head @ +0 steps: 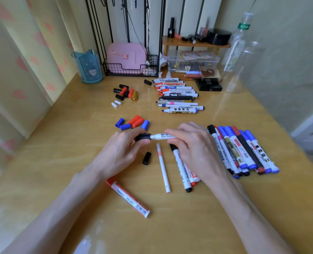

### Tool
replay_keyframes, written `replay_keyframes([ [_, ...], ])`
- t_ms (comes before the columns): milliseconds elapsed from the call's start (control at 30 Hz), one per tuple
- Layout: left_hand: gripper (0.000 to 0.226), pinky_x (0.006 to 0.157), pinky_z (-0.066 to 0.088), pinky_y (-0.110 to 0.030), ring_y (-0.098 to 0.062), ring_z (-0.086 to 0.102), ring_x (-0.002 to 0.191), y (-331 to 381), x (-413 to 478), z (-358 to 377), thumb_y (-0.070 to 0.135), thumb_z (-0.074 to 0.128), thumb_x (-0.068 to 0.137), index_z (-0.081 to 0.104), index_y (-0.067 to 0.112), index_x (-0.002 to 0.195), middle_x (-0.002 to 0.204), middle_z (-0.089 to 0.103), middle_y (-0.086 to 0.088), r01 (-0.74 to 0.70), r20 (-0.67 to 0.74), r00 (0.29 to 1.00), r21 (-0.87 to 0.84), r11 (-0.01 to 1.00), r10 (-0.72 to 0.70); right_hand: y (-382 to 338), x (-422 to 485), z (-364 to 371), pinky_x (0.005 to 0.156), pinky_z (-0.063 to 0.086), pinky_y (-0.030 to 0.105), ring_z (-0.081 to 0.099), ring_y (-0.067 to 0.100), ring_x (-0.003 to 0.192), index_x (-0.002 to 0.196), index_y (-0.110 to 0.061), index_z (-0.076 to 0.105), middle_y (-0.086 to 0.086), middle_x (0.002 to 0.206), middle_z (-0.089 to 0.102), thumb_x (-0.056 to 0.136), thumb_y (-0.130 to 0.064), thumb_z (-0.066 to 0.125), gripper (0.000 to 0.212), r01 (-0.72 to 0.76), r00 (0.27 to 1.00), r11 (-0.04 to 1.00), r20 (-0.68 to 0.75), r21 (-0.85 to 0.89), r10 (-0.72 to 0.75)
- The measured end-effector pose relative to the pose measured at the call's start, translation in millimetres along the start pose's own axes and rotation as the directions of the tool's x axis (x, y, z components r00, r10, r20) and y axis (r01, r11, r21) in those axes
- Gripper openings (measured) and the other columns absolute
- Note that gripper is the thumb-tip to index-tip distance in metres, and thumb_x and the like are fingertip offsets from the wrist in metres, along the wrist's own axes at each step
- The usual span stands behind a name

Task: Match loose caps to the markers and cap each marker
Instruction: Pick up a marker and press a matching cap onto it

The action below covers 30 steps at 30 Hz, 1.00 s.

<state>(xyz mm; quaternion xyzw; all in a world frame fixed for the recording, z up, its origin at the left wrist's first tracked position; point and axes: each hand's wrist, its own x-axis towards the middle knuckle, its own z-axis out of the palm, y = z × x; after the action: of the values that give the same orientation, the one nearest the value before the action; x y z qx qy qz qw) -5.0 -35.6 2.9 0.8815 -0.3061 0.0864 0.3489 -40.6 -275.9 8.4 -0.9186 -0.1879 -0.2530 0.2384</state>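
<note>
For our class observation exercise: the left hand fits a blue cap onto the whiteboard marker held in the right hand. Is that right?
No: the cap is black, not blue. The head view shows the left hand fitting it onto the whiteboard marker held in the right hand.

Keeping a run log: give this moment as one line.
step: capping | left hand: grips black cap | right hand: grips marker | cap at marker tip

A home desk (64,162), judging by the heart-print curtain (20,57) and small shelf (172,42) of cosmetics (171,31).
</note>
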Motion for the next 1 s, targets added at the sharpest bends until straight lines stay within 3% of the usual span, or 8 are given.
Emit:
replay_keyframes([
  [167, 0.021, 0.09, 0.052, -0.041, -0.013, 0.056, 0.103, -25.6, -1.8, -6.2, 0.029, 0.07, 0.097, 0.072, 0.023, 0.117, 0.105, 0.063, 0.012, 0.076, 0.028, 0.996, 0.141, 0.987, -0.081, 7.3, -2.8, -5.5, 0.078, 0.051, 0.046, 0.053, 0.021, 0.083, 0.118, -0.02, 0.077, -0.004, 0.088, 0.064, 0.093, -0.016, 0.076, 0.025, -0.065, 0.997, 0.997, -0.04, -0.037, 0.064],
  [267, 0.033, 0.096, 0.05, -0.046, -0.02, 0.057, 0.11, -24.2, -2.7, -6.5, 0.043, 0.071, 0.093, 0.072, 0.024, 0.12, 0.114, 0.064, 0.005, 0.053, 0.022, 0.998, 0.184, 0.981, -0.058, 6.7, -2.9, -6.8, 0.078, 0.051, 0.045, 0.054, 0.022, 0.084, 0.118, -0.021, 0.077, -0.004, 0.088, 0.064, 0.094, -0.018, 0.075, 0.025, -0.065, 0.997, 0.997, -0.031, -0.038, 0.064],
  [367, 0.04, 0.087, 0.045, -0.033, -0.017, 0.054, 0.098, -16.7, -3.9, -8.9, 0.07, 0.071, 0.084, 0.068, 0.031, 0.096, 0.104, 0.055, 0.009, -0.012, 0.035, 0.999, 0.157, 0.988, 0.006, 5.3, -3.0, -7.5, 0.078, 0.051, 0.045, 0.055, 0.022, 0.086, 0.118, -0.022, 0.077, -0.004, 0.089, 0.065, 0.094, -0.018, 0.075, 0.024, -0.072, 0.997, 0.996, -0.02, -0.043, 0.071],
  [467, 0.048, 0.083, 0.036, -0.03, -0.013, 0.048, 0.095, -8.0, -5.2, -4.4, 0.086, 0.058, 0.078, 0.061, 0.038, 0.079, 0.098, 0.048, 0.013, -0.091, 0.153, 0.987, 0.299, 0.95, 0.047, 5.9, -3.2, -8.5, 0.079, 0.051, 0.044, 0.056, 0.022, 0.087, 0.119, -0.022, 0.077, -0.004, 0.089, 0.065, 0.095, -0.02, 0.074, 0.024, -0.09, 0.996, 0.994, -0.008, -0.057, 0.09],
  [600, 0.037, 0.086, 0.046, -0.033, -0.014, 0.052, 0.094, -8.4, -4.8, 0.3, 0.066, 0.059, 0.09, 0.069, 0.03, 0.087, 0.096, 0.052, 0.01, -0.089, 0.102, 0.993, 0.262, 0.961, 0.064, 7.0, -3.1, -8.5, 0.08, 0.05, 0.045, 0.056, 0.022, 0.087, 0.12, -0.022, 0.077, -0.004, 0.09, 0.065, 0.095, -0.019, 0.074, 0.025, -0.093, 0.996, 0.994, -0.001, -0.055, 0.093],
  [700, 0.027, 0.076, 0.049, -0.03, -0.01, 0.056, 0.089, -7.3, -2.7, -7.5, 0.053, 0.067, 0.094, 0.069, 0.026, 0.092, 0.095, 0.059, 0.013, -0.046, 0.007, 0.999, 0.165, 0.985, 0.046, 7.0, -2.4, -10.0, 0.08, 0.048, 0.044, 0.055, 0.021, 0.085, 0.119, -0.023, 0.077, -0.006, 0.089, 0.065, 0.094, -0.019, 0.075, 0.025, -0.095, 0.995, 0.994, -0.015, -0.062, 0.094],
  [900, 0.025, 0.07, 0.054, -0.036, -0.009, 0.061, 0.085, -5.4, -1.2, -10.5, 0.052, 0.068, 0.091, 0.068, 0.028, 0.098, 0.088, 0.064, 0.018, 0.005, -0.05, 0.999, 0.088, 0.996, 0.0, 7.6, -1.7, -11.7, 0.078, 0.045, 0.041, 0.05, 0.017, 0.083, 0.117, -0.024, 0.079, -0.009, 0.087, 0.063, 0.092, -0.016, 0.076, 0.025, -0.084, 0.996, 0.995, -0.04, -0.062, 0.082],
  [1000, 0.024, 0.073, 0.053, -0.03, -0.007, 0.064, 0.084, -2.0, -1.0, -9.8, 0.051, 0.068, 0.092, 0.069, 0.028, 0.098, 0.086, 0.067, 0.017, 0.025, -0.054, 0.998, 0.059, 0.998, -0.022, 6.8, -2.7, -8.7, 0.077, 0.045, 0.043, 0.051, 0.018, 0.084, 0.116, -0.025, 0.079, -0.008, 0.09, 0.064, 0.093, -0.015, 0.076, 0.025, -0.059, 0.998, 0.997, -0.022, -0.049, 0.058],
])
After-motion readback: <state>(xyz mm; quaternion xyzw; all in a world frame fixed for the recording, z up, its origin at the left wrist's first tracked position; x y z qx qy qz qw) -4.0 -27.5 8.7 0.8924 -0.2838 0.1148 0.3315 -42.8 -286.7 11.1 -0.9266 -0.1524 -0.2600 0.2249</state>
